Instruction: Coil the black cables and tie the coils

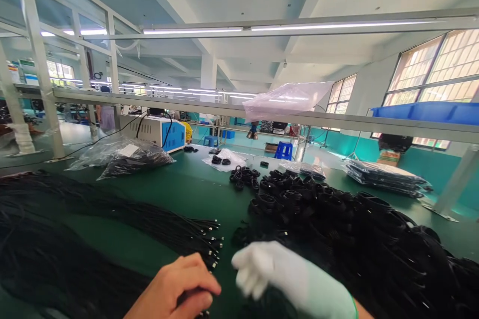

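Head view: two hands are caught low over one green table (194, 190), side by side and apart.
Left hand: one bare left hand (179, 281) is held with fingers bent and thumb brought near them; whether anything dark is gripped beneath cannot be told.
Right hand: one right hand (267, 266), covered by a white glove, is loosely curled and blurred; whether the dark shape under it is grasped cannot be told.
Straight cables: two long bundles of black cables (127, 209) are laid out on the left, too dense to be counted; more than ten pale plugs (214, 239) are gathered just beside the left hand.
Coiled cables: one large heap of black coils (329, 219) is spread to the right, by the gloved hand, its number hidden by overlap.
Table's far side: two small dark clumps are set on one white sheet (232, 160), with one lone coil (264, 164) nearby.
Shelf: one blue bin (426, 111) and one sheet of clear plastic (288, 99) are borne overhead.
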Available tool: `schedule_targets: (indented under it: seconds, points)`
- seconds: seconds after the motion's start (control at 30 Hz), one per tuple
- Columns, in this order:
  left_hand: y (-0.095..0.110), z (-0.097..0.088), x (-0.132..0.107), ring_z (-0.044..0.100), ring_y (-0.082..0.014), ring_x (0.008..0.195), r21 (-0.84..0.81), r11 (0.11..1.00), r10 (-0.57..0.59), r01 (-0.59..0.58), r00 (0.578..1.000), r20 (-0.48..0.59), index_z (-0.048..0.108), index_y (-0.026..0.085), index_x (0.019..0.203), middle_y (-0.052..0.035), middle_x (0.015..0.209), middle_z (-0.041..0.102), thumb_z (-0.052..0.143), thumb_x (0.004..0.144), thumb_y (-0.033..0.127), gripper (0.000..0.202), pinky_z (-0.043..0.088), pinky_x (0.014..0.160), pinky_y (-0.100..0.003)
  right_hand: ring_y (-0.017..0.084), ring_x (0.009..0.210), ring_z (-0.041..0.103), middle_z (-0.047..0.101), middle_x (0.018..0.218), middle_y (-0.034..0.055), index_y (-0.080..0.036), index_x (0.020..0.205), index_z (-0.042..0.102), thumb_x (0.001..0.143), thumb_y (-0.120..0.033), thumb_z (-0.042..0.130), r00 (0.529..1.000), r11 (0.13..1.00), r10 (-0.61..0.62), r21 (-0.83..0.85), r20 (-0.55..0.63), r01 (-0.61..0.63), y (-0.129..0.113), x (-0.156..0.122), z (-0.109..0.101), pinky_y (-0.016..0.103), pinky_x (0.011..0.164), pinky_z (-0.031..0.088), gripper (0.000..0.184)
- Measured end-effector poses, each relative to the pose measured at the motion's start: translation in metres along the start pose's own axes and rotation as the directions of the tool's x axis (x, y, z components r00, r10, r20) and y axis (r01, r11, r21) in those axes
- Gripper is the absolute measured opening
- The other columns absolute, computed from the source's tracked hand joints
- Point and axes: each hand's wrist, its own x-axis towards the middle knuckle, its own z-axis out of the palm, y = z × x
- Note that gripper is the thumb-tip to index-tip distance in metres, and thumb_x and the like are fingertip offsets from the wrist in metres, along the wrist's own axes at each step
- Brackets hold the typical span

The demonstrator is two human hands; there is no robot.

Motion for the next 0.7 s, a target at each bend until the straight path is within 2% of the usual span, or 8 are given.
schedule_targets:
  seconds: [0.07,0.13,0.17,0.27,0.37,0.47,0.6,0.7]
  points:
    - [0.01,0.007,0.009,0.057,-0.016,0.08,0.08,0.995,-0.059,0.061,0.998,-0.021,0.069,0.025,0.087,0.0001,0.084,0.064,0.047,0.085,0.026,0.022,0.041,0.076,-0.025,0.011,0.062,0.058,0.067,0.076,0.0018,-0.017,0.099,0.067,0.083,-0.039,0.052,0.995,0.993,-0.036,0.112,0.091,0.026,0.002,-0.022,0.024,0.021,0.057,0.044,0.031]
    - [0.023,0.013,0.015,0.057,-0.017,0.084,0.123,0.987,-0.11,0.108,0.994,0.011,0.068,0.025,0.09,0.0006,0.088,0.064,0.046,0.085,0.026,0.022,0.04,0.077,-0.026,0.009,0.06,0.055,0.066,0.073,0.0006,-0.016,0.088,0.07,0.074,-0.033,0.063,0.981,0.94,-0.046,0.34,0.189,-0.022,0.009,-0.033,0.042,0.018,0.053,0.041,0.023]
    - [0.03,0.015,0.016,0.057,-0.0165,0.082,0.131,0.984,-0.129,0.122,0.99,0.048,0.068,0.025,0.089,0.0012,0.087,0.064,0.047,0.084,0.025,0.021,0.04,0.077,-0.026,0.008,0.059,0.054,0.066,0.07,0.0003,-0.015,0.082,0.071,0.07,-0.029,0.066,0.969,0.865,-0.061,0.497,0.238,-0.068,0.013,-0.035,0.05,0.017,0.051,0.039,0.02]
    - [0.052,0.017,0.014,0.056,-0.0134,0.073,0.136,0.984,-0.13,0.112,0.982,0.135,0.068,0.023,0.079,0.0035,0.078,0.062,0.05,0.082,0.022,0.018,0.038,0.075,-0.024,0.006,0.051,0.051,0.064,0.062,0.0022,-0.009,0.076,0.07,0.068,-0.035,0.064,0.923,0.495,-0.164,0.838,0.348,-0.228,0.014,-0.037,0.071,0.014,0.044,0.035,0.028]
    - [0.068,0.015,0.015,0.056,-0.0125,0.074,0.155,0.986,-0.088,0.061,0.981,0.174,0.067,0.021,0.072,0.0037,0.077,0.061,0.051,0.082,0.022,0.019,0.037,0.075,-0.024,0.012,0.049,0.06,0.068,0.063,0.0088,-0.005,0.088,0.068,0.072,-0.05,0.053,0.85,0.18,-0.311,0.905,0.425,-0.386,0.003,-0.043,0.088,0.017,0.039,0.04,0.049]
    - [0.076,0.012,0.018,0.056,-0.0123,0.073,0.181,0.983,-0.077,0.032,0.967,0.244,0.067,0.02,0.07,0.0034,0.075,0.059,0.051,0.083,0.023,0.02,0.037,0.078,-0.024,0.017,0.059,0.069,0.072,0.073,0.0135,-0.004,0.096,0.065,0.074,-0.043,0.054,0.809,-0.051,-0.449,0.893,0.379,-0.447,-0.01,-0.052,0.094,0.018,0.042,0.048,0.046]
    - [0.082,0.014,0.023,0.055,-0.0125,0.071,0.205,0.979,-0.043,-0.008,0.969,0.244,0.068,0.02,0.071,0.0026,0.074,0.06,0.052,0.083,0.025,0.02,0.038,0.078,-0.025,0.019,0.064,0.071,0.073,0.076,0.0146,0.0,0.096,0.064,0.074,-0.028,0.056,0.801,-0.092,-0.494,0.896,0.338,-0.435,-0.013,-0.055,0.096,0.02,0.048,0.052,0.037]
    - [0.077,0.024,0.029,0.055,-0.0132,0.073,0.191,0.98,0.014,-0.052,0.98,0.197,0.068,0.02,0.072,0.0019,0.075,0.061,0.053,0.083,0.025,0.02,0.039,0.076,-0.024,0.017,0.063,0.07,0.073,0.074,0.015,0.0,0.092,0.065,0.075,-0.029,0.057,0.816,-0.116,-0.503,0.913,0.286,-0.391,-0.009,-0.056,0.098,0.018,0.049,0.051,0.035]
